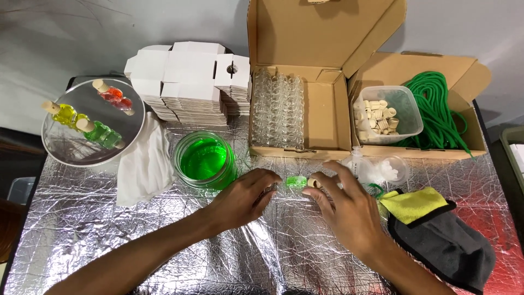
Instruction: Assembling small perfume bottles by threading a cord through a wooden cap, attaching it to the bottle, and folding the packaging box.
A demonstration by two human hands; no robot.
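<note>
In the middle of the frame, two hands meet over a bench (82, 229) covered in crinkly silver foil. Between them is a tiny bottle (296, 181) filled with green liquid, lying on its side. The left hand (243, 198) has its fingers (268, 176) curled around the bottom end of the bottle. The right hand (344, 205) pinches a small cork (313, 183) at the bottle's mouth with its thumb and first finger, and its other fingers are spread out.

Just left of the left hand stands a glass jar (206, 159) full of bright green liquid. Next to the jar, further left, lies a white cloth (143, 164). In the upper left sits a round silver tray (71, 145) with three little corked bottles (87, 117) on it: one red, one yellow, one green.

At the top middle is a stack of flat white boxes (188, 82). Beside it, an open brown box (325, 117) holds rows of empty glass bottles (277, 109). In the upper right, another brown box (464, 76) holds a clear tub of corks (382, 116) and a bundle of green cord (436, 106). At the lower right lies a yellow and grey cloth (436, 229).
</note>
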